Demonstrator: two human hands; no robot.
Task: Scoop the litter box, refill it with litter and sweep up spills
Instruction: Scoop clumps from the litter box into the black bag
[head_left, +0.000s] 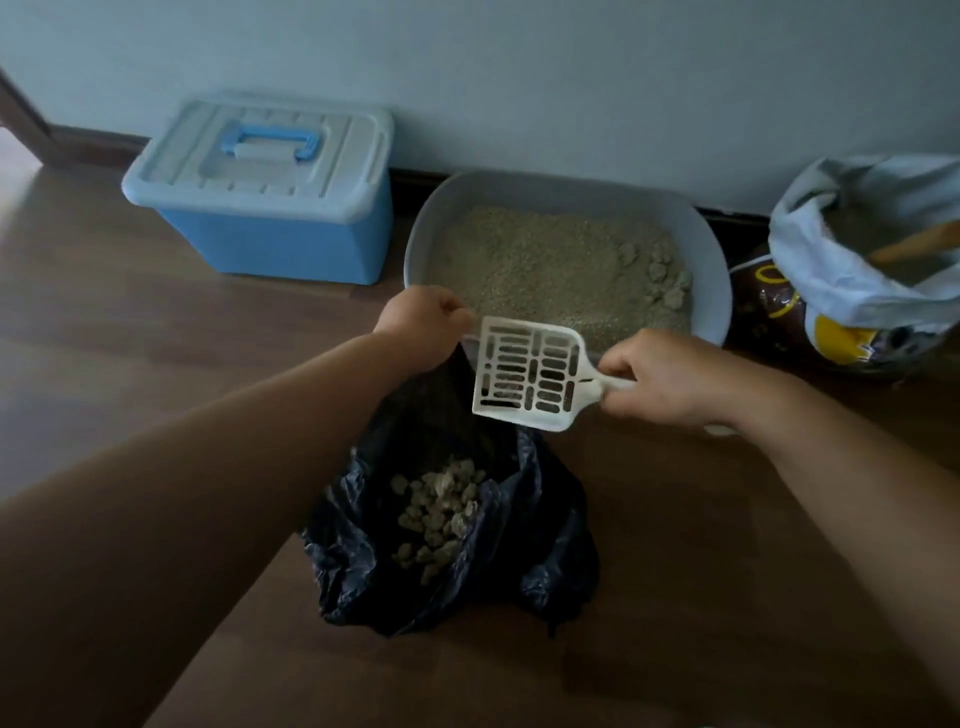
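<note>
Several clumps (660, 275) left to lift, heaped at the right end of the litter box (431, 228) in the upper middle of the frame. Held seemingly empty above the black bag (550, 519) at centre: the white scoop (530, 379), handle wrapped in the curled fingers of the right hand (670, 379). Pinched in the left hand (421, 327), just left of centre: the bag's rim, lifted to keep the mouth wide. For the next pass, probably best to slide in low under the heap, shake gently over the box to sift loose grains back, then carry level and tip deep into the bag, onto the dumped lumps (441, 514) at lower centre. Keep the rim high and close to the box wall to spare the floor (156, 338). Refill sack (857, 270) at upper right, not yet needed.
</note>
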